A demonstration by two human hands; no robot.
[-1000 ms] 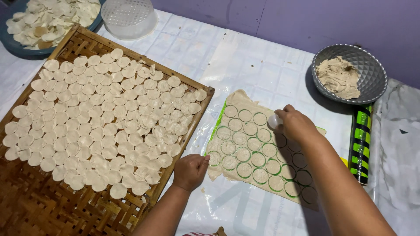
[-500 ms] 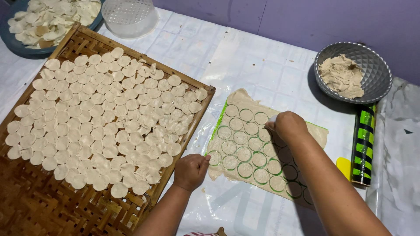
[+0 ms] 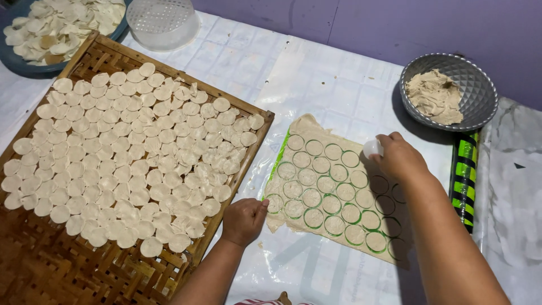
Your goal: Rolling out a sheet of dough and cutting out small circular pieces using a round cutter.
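Observation:
A thin sheet of beige dough point(image 3: 327, 186), marked with rows of cut circles, lies on a plastic-covered surface. My right hand point(image 3: 398, 158) is shut on a small round white cutter point(image 3: 372, 148) at the sheet's far right edge. My left hand point(image 3: 244, 220) is curled, with its fingertips at the sheet's near left corner, beside the woven bamboo tray point(image 3: 68, 271). Several cut dough rounds point(image 3: 130, 164) cover most of that tray.
A grey metal bowl point(image 3: 474, 85) with dough scraps stands at the far right. A green and black roll point(image 3: 464, 175) lies right of the sheet. A blue dish point(image 3: 22, 65) of dough pieces and a clear plastic lid point(image 3: 164, 22) sit at the far left.
My right hand has shifted with the cutter along the sheet's right side, first toward me, then back up to the far edge. My left hand has stayed in place.

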